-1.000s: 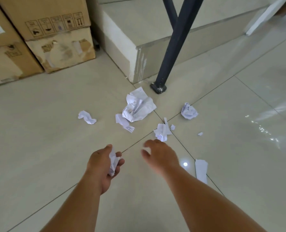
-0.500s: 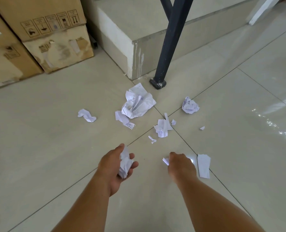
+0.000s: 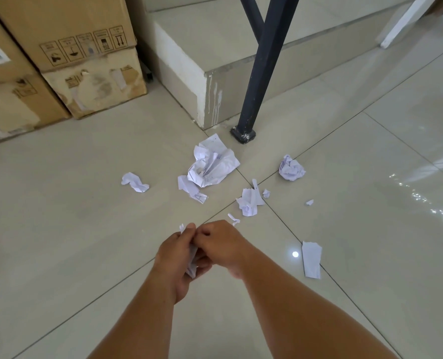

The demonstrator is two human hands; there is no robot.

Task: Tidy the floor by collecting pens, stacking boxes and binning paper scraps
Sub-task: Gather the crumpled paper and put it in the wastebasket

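Left hand (image 3: 175,257) clasps a crumpled white paper wad (image 3: 192,269); right hand (image 3: 221,244) pinches it too. Loose white paper scraps (image 3: 212,167) lie at twelve o'clock.

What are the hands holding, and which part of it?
The left hand holds a wad of paper scraps round its middle, paper poking out above and below the grip. The right hand meets its top; whether it pinches cannot be told.

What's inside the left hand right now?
A white paper wad, gripped by the left hand; its edges poke out at top and bottom. The right hand curls over the middle, so the number of scraps is hidden.
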